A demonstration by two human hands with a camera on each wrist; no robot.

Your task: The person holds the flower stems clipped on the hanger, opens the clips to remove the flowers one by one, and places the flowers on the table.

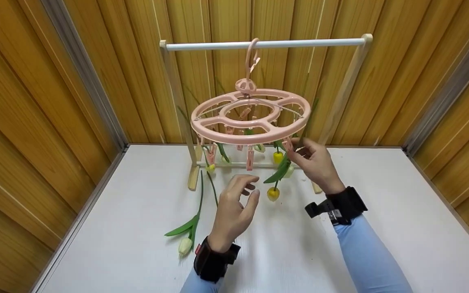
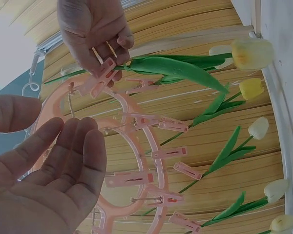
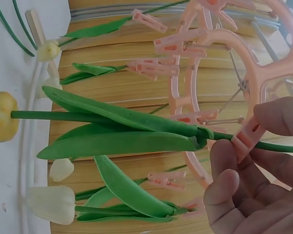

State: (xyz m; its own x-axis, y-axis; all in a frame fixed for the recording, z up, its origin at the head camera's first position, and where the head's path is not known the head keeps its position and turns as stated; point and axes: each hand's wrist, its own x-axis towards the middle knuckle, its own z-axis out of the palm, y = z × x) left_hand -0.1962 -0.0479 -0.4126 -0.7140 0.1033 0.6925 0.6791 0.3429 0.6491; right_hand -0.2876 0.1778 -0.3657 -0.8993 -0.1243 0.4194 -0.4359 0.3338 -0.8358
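Observation:
At the right rim of a round pink clip hanger (image 1: 250, 138), my right hand (image 1: 314, 162) pinches a pink clothespin (image 3: 248, 139) between thumb and fingers. A green tulip stem runs through that clothespin, and its yellow tulip (image 1: 273, 194) hangs head down with long green leaves (image 3: 117, 139). My left hand (image 1: 234, 207) is held below the front of the hanger, fingers loosely bent and holding nothing. More white and yellow tulips, such as a yellow one (image 2: 251, 89), hang head down from other clothespins. An unused clothespin (image 1: 250, 158) dangles at the front rim.
The hanger hooks over the white bar (image 1: 299, 42) of a wooden-legged rack. Left on the white table (image 1: 108, 244) lies a white tulip (image 1: 185, 246), with another green stem (image 1: 212, 189) beside it. Wood-patterned walls (image 1: 23, 101) enclose the back and sides.

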